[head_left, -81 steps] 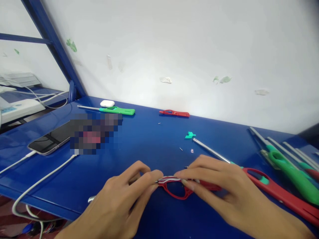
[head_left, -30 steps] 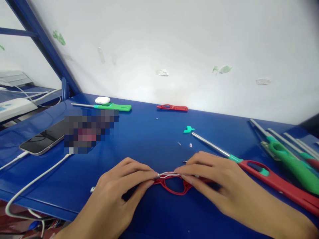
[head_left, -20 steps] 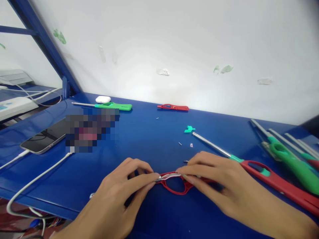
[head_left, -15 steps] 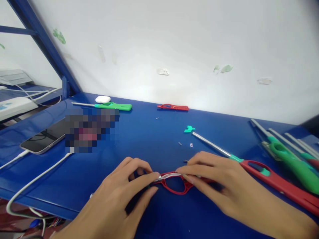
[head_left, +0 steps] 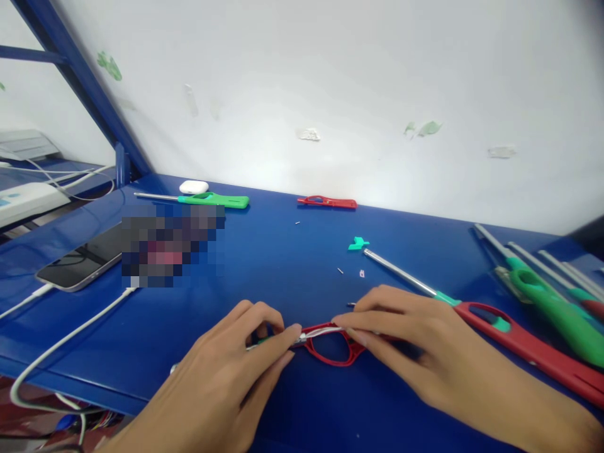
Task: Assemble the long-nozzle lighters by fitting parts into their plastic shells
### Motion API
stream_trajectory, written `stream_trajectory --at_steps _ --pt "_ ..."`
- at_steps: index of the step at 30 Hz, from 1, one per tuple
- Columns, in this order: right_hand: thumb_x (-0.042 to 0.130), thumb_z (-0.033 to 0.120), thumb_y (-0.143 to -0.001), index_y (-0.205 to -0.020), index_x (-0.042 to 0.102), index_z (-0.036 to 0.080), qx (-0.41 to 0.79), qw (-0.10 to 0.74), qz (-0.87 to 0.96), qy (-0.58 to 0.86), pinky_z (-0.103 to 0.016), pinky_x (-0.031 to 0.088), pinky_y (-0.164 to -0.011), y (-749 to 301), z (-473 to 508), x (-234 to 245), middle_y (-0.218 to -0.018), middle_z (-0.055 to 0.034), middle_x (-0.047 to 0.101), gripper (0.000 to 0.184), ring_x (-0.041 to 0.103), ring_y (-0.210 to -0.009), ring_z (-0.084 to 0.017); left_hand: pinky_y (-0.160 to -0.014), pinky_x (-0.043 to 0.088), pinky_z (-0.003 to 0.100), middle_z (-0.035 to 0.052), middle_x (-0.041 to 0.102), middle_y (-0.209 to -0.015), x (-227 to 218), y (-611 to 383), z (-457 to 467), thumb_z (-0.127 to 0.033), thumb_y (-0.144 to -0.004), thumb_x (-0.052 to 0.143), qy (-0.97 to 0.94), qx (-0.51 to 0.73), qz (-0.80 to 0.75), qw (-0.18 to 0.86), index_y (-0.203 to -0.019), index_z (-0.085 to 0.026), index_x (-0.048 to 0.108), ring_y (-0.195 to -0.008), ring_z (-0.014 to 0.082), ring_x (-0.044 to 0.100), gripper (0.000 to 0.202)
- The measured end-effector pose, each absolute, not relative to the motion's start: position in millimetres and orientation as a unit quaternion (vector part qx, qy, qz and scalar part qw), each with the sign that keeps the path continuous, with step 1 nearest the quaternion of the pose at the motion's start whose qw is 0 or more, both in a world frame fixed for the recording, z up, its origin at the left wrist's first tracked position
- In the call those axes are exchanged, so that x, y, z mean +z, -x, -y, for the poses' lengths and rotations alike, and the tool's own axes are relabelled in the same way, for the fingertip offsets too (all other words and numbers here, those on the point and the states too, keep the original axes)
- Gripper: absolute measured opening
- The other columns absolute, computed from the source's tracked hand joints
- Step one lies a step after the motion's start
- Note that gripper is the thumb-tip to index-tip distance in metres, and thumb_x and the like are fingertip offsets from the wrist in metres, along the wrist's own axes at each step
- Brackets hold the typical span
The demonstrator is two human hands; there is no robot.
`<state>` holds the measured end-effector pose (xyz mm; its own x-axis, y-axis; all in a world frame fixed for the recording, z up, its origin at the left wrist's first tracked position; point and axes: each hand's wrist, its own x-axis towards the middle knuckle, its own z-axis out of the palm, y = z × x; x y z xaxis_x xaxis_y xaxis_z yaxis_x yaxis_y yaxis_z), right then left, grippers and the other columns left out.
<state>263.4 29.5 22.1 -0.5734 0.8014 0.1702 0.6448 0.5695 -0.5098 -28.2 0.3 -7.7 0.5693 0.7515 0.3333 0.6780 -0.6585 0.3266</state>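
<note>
A red lighter casing with an oval finger opening lies low over the blue table between my hands. White wires run along its upper edge. My left hand is closed on its left end, thumb and index finger pressed together beside a small pale piece. A bit of green and a thin light rod show behind those fingers. My right hand pinches the wires and the casing's right part, which its fingers mostly hide. Beside it lies a long red lighter with a metal tube.
Ahead are a teal plastic piece, a small white part and tiny pins. Another red casing and a green lighter lie near the wall. Left are a phone and a white cable; right, several green lighters.
My left thumb has closed up against the index finger, and a green bit now shows behind the left fingers. My right hand keeps its grip almost unmoved.
</note>
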Motion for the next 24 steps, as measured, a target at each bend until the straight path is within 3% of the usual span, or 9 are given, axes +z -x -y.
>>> stream_trajectory --at_steps 8,14,20,24 --pt "0.056 0.033 -0.113 -0.134 0.075 0.049 0.212 0.190 0.860 0.423 -0.024 0.059 -0.095 -264 -29 19 -0.121 0.0082 0.076 0.032 0.076 -0.110 -0.013 -0.108 0.062 0.046 0.0048 0.068 -0.133 -21 38 4 -0.002 -0.105 0.044 -0.905 0.148 -0.399 0.023 -0.151 -0.030 0.055 -0.124 0.0258 0.065 0.054" --pt "0.056 0.034 -0.113 -0.129 0.078 0.042 0.213 0.180 0.862 0.424 -0.025 0.060 -0.096 -264 -29 18 -0.123 0.0053 0.077 0.028 0.076 -0.113 -0.015 -0.112 0.060 0.054 0.0052 0.067 -0.131 -16 35 4 0.003 -0.100 0.044 -0.903 0.130 -0.409 0.026 -0.149 -0.030 0.057 -0.120 0.0272 0.065 0.060" --pt "0.055 0.035 -0.114 -0.129 0.078 0.042 0.219 0.171 0.863 0.422 -0.027 0.061 -0.096 -264 -29 19 -0.122 0.0046 0.077 0.028 0.076 -0.111 -0.016 -0.107 0.061 0.050 0.0058 0.069 -0.119 -9 32 2 0.003 -0.097 0.047 -0.907 0.146 -0.396 0.001 -0.140 -0.024 0.063 -0.106 0.0242 0.068 0.053" --pt "0.056 0.033 -0.113 -0.128 0.078 0.042 0.222 0.180 0.861 0.421 -0.028 0.060 -0.097 -264 -29 19 -0.121 0.0040 0.077 0.028 0.076 -0.109 -0.016 -0.102 0.062 0.048 0.0087 0.070 -0.122 -12 31 2 0.003 -0.096 0.044 -0.912 0.153 -0.379 -0.042 -0.139 -0.020 0.066 -0.109 0.0269 0.066 0.054"
